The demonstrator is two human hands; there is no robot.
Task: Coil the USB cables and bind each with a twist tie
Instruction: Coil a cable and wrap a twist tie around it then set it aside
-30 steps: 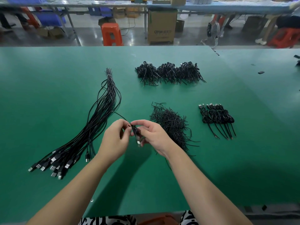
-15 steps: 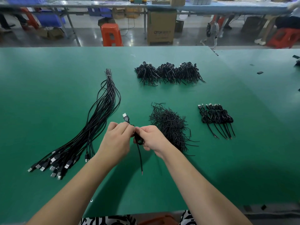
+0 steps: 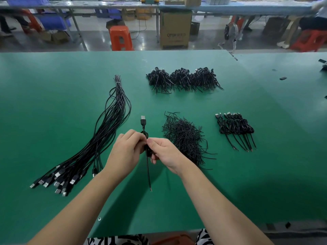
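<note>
Your left hand (image 3: 126,152) and right hand (image 3: 165,153) meet above the near middle of the green table (image 3: 53,76), fingers of both curled and pinching the same coiled cable (image 3: 145,138) between them. Its plug (image 3: 143,119) sticks up beyond your knuckles, toward the far edge, and its bare tail hangs down toward the near edge. Whether a tie is already round the coil you cannot tell; your fingers hide that spot.

The cable looks thin, light and springy, so the loops will likely try to open the moment you ease off. Keep the pinch on the middle of the coil where the loops cross, not on the plug or the loose tail, and wrap the tie right there.

The ties (image 3: 184,137) lie in a loose heap just right of your right hand; they are fine and wiry, and will probably snag each other, so pick one by its end. The uncoiled cables (image 3: 99,138) fan along the left side, plugs toward the near left corner. A finished row (image 3: 235,128) sits toward the right edge, and more bundles (image 3: 182,80) lie toward the far edge.
</note>
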